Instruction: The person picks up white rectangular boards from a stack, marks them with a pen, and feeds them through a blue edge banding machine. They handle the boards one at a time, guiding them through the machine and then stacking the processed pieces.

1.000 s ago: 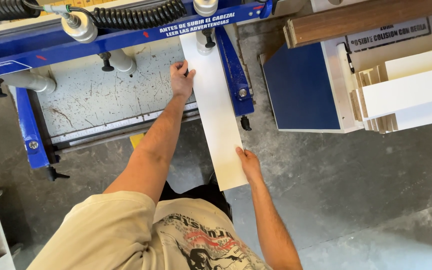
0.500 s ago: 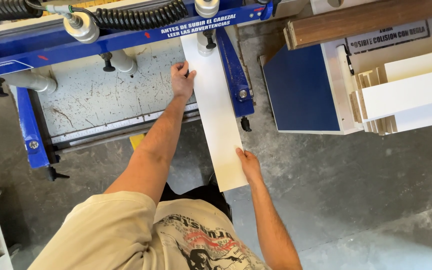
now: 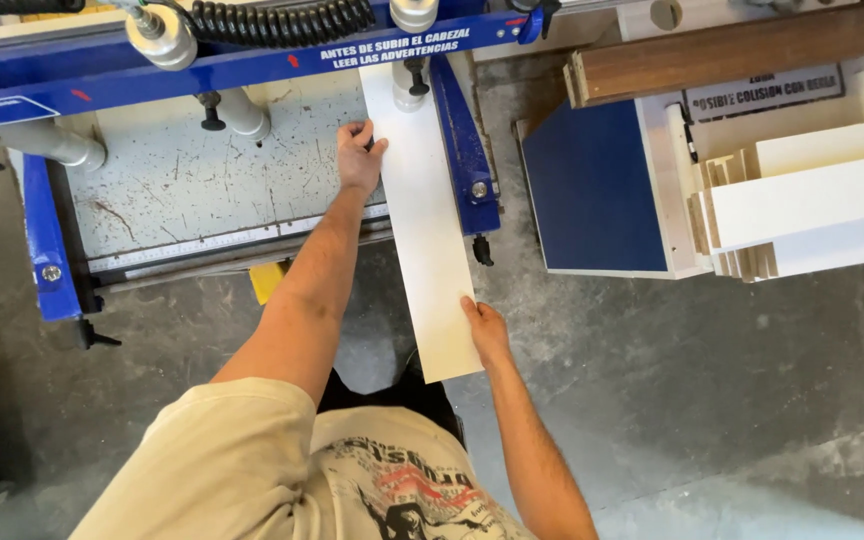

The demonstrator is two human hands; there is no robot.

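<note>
Positioning step: left hand [image 3: 357, 158] presses the white panel's [image 3: 430, 220] 11 o'clock edge, right hand [image 3: 485, 328] grips its near end; next move needs squaring against the blue fence [image 3: 462, 140].

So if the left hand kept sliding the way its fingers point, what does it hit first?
Probably the blue beam across the machine; the left hand points up along the white board edge. Depth is unclear.

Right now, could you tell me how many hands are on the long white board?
2: the left hand on the white board at its left edge, up on the machine table; the right hand at its near right edge.
</note>
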